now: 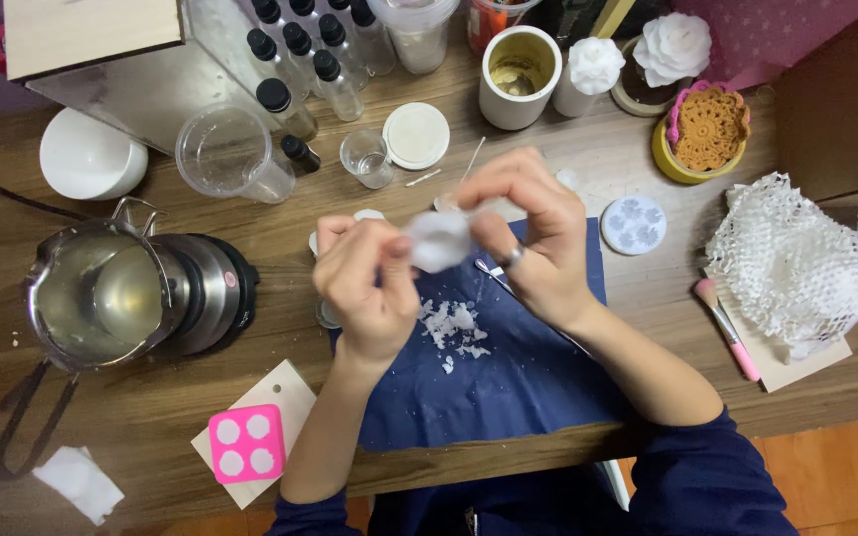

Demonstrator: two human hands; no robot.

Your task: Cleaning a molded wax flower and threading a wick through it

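- Over the dark blue cloth [508, 387] at the middle of the table [151, 417], my left hand [364, 288] and right hand [533, 233] meet on a small white piece [439, 240], seemingly wax, though it is blurred; both grips are pinched closed on it from either side, thumbs and fingertips pressing its edges.
- Below my hands, white flakes [457, 326] lie scattered on the cloth; I judge the trimming partly done, since crumbs have already come off while the piece is not yet set down.
- Beside my right wrist a thin metal tool [494, 270] lies on the cloth, untouched by either grip.
- Off to the left stands a metal melting pot [101, 298] on its heater; a pink silicone mould [246, 444] with four filled cavities rests near the table's front edge; a round pale blue mould [634, 224] lies to the right.
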